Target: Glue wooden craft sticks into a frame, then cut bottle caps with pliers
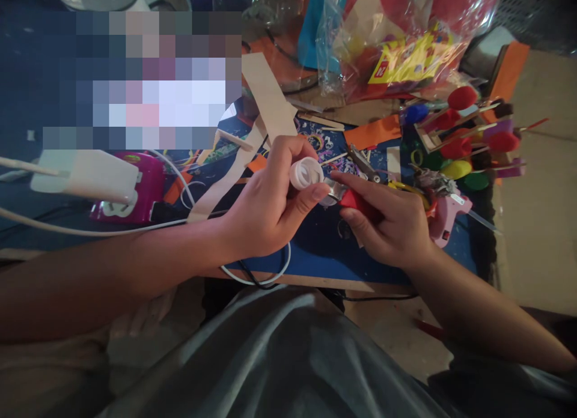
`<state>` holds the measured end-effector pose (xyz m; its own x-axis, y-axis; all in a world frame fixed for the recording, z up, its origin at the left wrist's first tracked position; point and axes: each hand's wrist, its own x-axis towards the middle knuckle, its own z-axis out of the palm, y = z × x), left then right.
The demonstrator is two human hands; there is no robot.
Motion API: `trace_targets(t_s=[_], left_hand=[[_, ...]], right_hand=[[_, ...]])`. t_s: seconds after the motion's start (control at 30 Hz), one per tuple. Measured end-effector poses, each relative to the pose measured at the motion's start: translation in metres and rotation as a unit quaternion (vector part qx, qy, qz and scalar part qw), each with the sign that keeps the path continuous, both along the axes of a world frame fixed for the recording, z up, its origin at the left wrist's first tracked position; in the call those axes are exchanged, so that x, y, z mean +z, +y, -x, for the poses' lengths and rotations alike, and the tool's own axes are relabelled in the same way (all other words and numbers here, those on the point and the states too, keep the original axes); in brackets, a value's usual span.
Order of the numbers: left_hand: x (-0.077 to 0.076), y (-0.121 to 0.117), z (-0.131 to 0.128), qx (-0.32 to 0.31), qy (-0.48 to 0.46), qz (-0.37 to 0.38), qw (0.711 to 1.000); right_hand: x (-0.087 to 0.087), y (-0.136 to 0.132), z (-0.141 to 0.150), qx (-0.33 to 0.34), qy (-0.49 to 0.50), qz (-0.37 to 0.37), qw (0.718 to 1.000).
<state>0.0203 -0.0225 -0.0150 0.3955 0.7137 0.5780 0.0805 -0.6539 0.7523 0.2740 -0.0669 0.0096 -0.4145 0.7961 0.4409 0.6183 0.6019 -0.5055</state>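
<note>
My left hand [270, 202] is closed around a small white round piece [306, 172], held between thumb and fingers above the blue work board [315, 262]. My right hand [387, 223] grips a red-handled cutter [356, 202], forefinger laid along its top. Its metal blade [334, 191] touches the underside of the white piece. Both hands meet over the middle of the board.
A pink glue gun [444, 217] lies just right of my right hand. Coloured balls on sticks [464, 142] sit at the right, a plastic bag of craft material [396, 45] at the back. A magenta device [139, 190], white cables [90, 229] and paper strips [265, 99] lie left.
</note>
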Motion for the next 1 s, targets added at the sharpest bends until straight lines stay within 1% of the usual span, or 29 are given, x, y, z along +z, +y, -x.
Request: trace_targets(t_s=[0.13, 0.27, 0.4, 0.6, 0.8, 1.0], left_hand=[[0.006, 0.002, 0.003, -0.015, 0.034, -0.017, 0.999], [0.011, 0.002, 0.004, -0.037, 0.049, -0.044, 0.997], [0.015, -0.001, 0.003, -0.025, 0.071, -0.015, 0.997], [0.016, -0.002, 0.003, -0.009, 0.051, 0.008, 0.999], [0.019, 0.000, 0.004, 0.004, 0.044, -0.006, 0.999], [0.012, 0.000, 0.005, 0.007, 0.018, 0.003, 1.000]], right_hand=[[-0.001, 0.000, 0.000, 0.007, 0.001, 0.001, 1.000], [-0.001, -0.001, 0.001, 0.017, -0.002, 0.001, 1.000], [0.000, -0.002, 0.001, 0.025, -0.007, 0.009, 1.000], [0.000, -0.001, 0.001, 0.032, 0.002, 0.014, 0.999], [0.001, 0.000, -0.001, 0.033, 0.000, 0.008, 0.999], [0.001, 0.001, -0.003, 0.033, -0.002, 0.002, 0.999]])
